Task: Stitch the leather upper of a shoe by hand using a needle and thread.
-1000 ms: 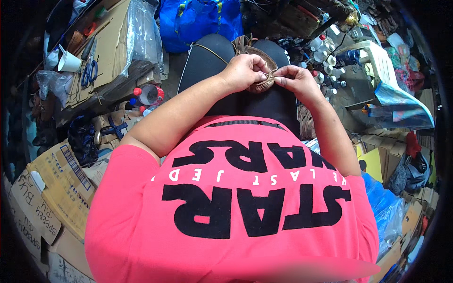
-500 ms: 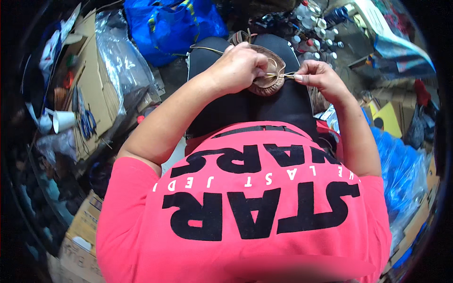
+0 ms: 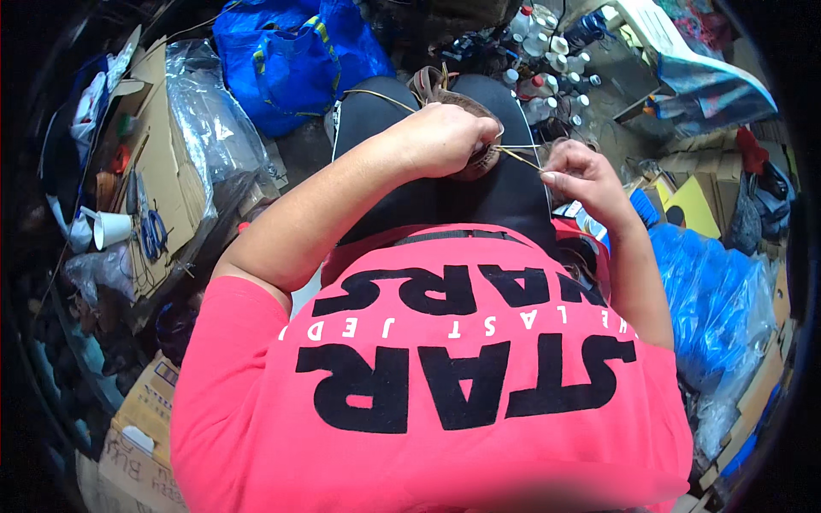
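Observation:
A brown leather shoe, like a moccasin with a puckered, stitched toe, rests on my black-clad thighs. My left hand is closed over it from the left and hides much of it. Its fingertips pinch at the shoe's edge, where the strands come out. From there a thin tan cord and a paler strand run across to the right. The fingers of my right hand are closed on the cord, apart from the shoe. Another length of cord trails over my left thigh.
A blue bag stands beyond my left knee. Several bottles cluster past the right knee, near a white plastic chair. On the left lie cardboard, a white cup and blue-handled scissors. Blue plastic wrapping lies at right.
My right hand has drawn a little right and down, and more cord shows between the hands. The shoe has tilted, so its opening is now mostly hidden behind my left hand.

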The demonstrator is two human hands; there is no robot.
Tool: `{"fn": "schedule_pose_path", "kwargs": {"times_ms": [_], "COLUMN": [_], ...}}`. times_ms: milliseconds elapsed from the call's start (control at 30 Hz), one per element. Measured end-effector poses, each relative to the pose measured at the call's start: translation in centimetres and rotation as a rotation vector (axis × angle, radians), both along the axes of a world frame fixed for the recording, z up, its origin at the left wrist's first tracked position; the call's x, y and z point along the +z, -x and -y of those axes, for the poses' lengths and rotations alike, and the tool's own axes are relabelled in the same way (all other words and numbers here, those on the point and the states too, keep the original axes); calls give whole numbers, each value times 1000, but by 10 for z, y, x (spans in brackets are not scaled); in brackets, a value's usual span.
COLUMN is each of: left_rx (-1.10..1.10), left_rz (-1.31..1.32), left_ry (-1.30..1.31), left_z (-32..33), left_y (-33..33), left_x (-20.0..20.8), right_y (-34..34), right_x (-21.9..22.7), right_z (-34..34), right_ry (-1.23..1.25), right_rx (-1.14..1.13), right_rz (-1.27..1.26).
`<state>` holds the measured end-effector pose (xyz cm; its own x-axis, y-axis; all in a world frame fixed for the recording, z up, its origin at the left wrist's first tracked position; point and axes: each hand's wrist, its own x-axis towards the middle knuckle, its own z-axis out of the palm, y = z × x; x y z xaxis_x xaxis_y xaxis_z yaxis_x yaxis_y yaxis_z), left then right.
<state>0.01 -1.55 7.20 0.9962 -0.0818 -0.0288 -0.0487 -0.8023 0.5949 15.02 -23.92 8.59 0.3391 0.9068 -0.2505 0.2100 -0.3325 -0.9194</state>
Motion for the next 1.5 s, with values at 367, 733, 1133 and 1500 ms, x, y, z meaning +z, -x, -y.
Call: {"fn": "schedule_pose_path", "kwargs": {"times_ms": [367,733,1133,1500], "left_rx": [77,174,269,602], "left_rz": [37,-34,84,564], "left_ry": [-137,-119,-339,1095], "left_z": [19,21,-12,-36], "left_y": [6,10,93,120], "left_x": [2,4,-4,31], "right_y": [-49,7,-24,-47], "right_x": [-18,15,-30,-27], "right_z": [-45,-73,-72,-59], "right_ry": [-157,-32,-131,-634], "right_rx": [-102,664,620,-34], "right_rz": [651,1145,926,-844]}}
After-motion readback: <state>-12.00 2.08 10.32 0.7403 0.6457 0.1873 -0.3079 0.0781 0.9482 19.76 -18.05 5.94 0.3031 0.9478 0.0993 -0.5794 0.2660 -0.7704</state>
